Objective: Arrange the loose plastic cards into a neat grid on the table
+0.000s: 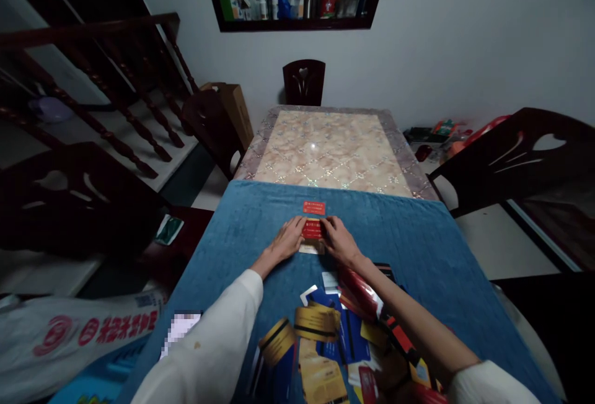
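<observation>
A small red card with pale print is held by its two sides between my hands, low over the blue cloth. My left hand pinches its left edge, and my right hand grips the right edge. Just below it, a pale beige card shows partly; whether the red card touches it I cannot tell. Beyond my fingers another red card lies flat. Nearer to me spreads a loose pile of cards, among them a gold card with a dark stripe and a blue card.
Past the cloth stretches a patterned beige tablecloth. Dark wooden chairs stand around the table, one chair at the right and one chair at the far end. A white plastic bag sits at the lower left.
</observation>
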{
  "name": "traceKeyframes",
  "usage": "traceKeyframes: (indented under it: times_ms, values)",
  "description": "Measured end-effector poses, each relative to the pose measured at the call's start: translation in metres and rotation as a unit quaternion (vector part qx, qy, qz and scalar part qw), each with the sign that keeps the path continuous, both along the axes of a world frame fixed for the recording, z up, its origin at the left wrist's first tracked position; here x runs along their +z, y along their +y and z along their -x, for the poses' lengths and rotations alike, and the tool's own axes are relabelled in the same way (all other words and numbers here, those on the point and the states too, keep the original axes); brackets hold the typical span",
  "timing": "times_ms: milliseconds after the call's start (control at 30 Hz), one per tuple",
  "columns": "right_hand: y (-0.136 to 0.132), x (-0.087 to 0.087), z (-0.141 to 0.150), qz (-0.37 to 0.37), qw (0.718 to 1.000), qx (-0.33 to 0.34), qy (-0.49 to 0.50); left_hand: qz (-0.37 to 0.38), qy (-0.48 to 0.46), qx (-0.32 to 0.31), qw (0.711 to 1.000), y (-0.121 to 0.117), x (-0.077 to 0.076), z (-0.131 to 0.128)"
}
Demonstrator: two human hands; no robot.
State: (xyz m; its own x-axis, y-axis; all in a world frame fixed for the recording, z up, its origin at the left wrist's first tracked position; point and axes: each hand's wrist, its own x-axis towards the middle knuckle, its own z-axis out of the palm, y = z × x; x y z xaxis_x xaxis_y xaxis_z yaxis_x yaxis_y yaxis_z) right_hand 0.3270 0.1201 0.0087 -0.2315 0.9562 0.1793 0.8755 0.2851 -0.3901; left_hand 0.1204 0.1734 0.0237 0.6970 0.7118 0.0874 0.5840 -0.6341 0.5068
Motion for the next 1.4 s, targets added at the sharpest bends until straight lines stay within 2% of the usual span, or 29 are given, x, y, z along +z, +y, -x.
traceKeyframes:
  times_ms: [233, 433, 800, 1133, 1400]
  values:
    - [0.032, -0.003, -0.019, 0.024, 0.999, -0.03, -0.013, -0.011, 0.04, 0.002, 0.999, 0.038, 0.002, -0.025]
    - [0.057, -0.007, -0.024, 0.058, 0.996, -0.063, -0.029, -0.024, 0.087, 0.011, 0.996, 0.064, 0.002, -0.041]
    - [0.087, -0.027, -0.022, 0.092, 0.991, -0.098, -0.021, -0.011, 0.157, 0.021, 0.987, 0.097, -0.013, -0.054]
    - [0.095, -0.039, -0.022, 0.103, 0.987, -0.124, -0.017, 0.006, 0.178, 0.033, 0.983, 0.106, -0.026, -0.058]
    - [0.093, -0.038, -0.019, 0.106, 0.985, -0.134, -0.022, 0.008, 0.194, 0.041, 0.98, 0.101, -0.02, -0.058]
